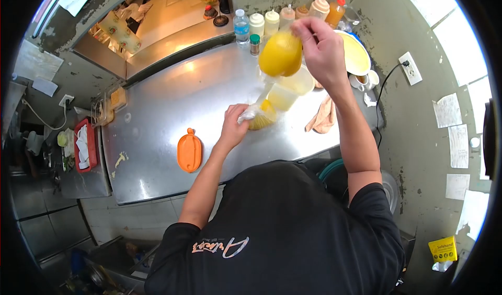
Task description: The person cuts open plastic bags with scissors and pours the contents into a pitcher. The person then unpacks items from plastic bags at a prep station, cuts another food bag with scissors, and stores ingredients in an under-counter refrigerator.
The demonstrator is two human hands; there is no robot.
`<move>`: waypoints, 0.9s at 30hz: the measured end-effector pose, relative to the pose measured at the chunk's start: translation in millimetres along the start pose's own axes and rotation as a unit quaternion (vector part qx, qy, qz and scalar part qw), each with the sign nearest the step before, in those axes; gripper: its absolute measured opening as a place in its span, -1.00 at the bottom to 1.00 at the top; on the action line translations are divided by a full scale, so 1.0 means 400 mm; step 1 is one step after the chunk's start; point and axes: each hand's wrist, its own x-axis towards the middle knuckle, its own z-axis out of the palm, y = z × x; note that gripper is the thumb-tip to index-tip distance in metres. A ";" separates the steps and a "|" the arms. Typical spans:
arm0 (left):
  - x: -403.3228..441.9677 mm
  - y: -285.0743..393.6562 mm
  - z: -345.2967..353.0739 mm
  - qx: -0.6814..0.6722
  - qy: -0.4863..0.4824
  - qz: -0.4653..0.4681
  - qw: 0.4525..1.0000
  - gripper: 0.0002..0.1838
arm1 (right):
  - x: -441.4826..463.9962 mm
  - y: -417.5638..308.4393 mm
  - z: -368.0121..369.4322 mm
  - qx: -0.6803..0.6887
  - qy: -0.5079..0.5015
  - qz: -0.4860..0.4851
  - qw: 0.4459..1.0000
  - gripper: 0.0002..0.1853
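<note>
My right hand is raised above the counter, its fingers pinched on the gathered top of a clear plastic bag bulging with something yellow. Lower and to the left, my left hand grips the bunched end of a second plastic bag with yellow contents, which rests low by the counter. Behind and between the bags stands a translucent plastic container, partly covered by them. To the left of my left hand lies an orange lid.
Sauce bottles and a water bottle line the back wall. A yellow-filled bowl, cups and a brown cloth are at the right. A red basket stands at the left; a cord hangs from the outlet.
</note>
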 end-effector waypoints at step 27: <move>0.442 0.375 -0.051 -0.394 -0.238 -0.018 0.888 -0.60 | -0.001 0.037 -0.040 -0.003 -0.079 0.041 0.996 -0.85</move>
